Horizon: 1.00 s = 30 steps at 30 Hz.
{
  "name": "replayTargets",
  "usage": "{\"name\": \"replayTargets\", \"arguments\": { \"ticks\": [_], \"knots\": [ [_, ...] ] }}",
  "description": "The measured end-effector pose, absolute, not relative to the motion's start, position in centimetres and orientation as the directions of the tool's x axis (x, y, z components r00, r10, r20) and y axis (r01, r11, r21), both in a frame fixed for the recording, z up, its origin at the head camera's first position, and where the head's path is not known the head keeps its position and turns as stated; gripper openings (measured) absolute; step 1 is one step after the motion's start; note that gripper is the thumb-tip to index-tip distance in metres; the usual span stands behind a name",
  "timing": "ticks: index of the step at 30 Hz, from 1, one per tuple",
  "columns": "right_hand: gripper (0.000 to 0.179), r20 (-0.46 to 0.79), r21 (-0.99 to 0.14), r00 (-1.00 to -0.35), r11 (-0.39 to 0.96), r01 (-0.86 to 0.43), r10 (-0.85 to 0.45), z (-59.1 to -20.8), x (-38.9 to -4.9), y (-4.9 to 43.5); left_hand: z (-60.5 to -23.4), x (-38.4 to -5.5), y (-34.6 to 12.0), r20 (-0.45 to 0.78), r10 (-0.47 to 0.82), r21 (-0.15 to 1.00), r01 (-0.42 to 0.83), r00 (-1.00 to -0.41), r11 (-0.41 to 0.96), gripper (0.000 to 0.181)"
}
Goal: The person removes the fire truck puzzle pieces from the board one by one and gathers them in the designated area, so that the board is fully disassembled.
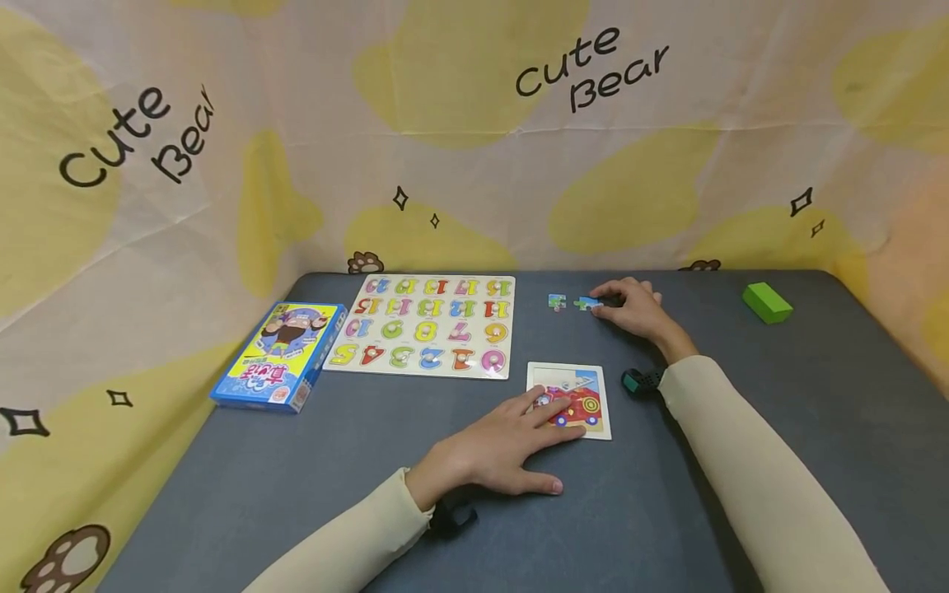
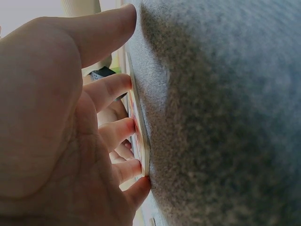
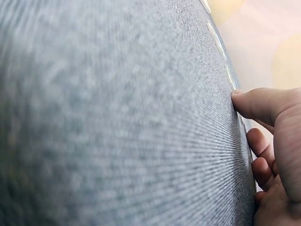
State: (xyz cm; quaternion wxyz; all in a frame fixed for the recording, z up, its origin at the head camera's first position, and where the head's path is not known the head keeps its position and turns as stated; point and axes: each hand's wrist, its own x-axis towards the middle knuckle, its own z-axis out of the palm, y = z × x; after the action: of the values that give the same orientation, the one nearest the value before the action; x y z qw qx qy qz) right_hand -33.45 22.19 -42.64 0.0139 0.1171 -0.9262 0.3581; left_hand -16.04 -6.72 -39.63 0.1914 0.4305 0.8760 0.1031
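My left hand [image 1: 511, 441] lies with straight, spread fingers on a small framed jigsaw puzzle [image 1: 593, 399] showing a red fire engine. In the left wrist view the fingertips [image 2: 123, 127] press along the puzzle board [image 2: 142, 141], with the thumb off to the side. Farther back, my right hand [image 1: 633, 309] pinches a blue and green puzzle piece [image 1: 586, 303] between thumb and index finger, low at the table. Just left of it lies a second puzzle piece [image 1: 557, 302]. In the right wrist view the thumb [image 3: 256, 103] is at the table surface.
A number puzzle board [image 1: 452, 375] lies at the back left, with a blue and yellow box [image 1: 274, 354] beside it. A green block [image 1: 767, 302] sits at the back right. A printed curtain [image 1: 474, 165] stands behind the dark table [image 1: 296, 494].
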Motion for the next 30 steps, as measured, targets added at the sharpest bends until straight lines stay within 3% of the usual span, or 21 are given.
{"name": "replayTargets", "arguments": {
  "ticks": [30],
  "knots": [
    [0.033, 0.125, -0.661, -0.979, 0.722, -0.204, -0.163, -42.62, -33.39, 21.93, -39.78, -16.0, -6.77, -0.216, 0.801, 0.332, 0.73, -0.558, 0.598, 0.074]
  ]
}}
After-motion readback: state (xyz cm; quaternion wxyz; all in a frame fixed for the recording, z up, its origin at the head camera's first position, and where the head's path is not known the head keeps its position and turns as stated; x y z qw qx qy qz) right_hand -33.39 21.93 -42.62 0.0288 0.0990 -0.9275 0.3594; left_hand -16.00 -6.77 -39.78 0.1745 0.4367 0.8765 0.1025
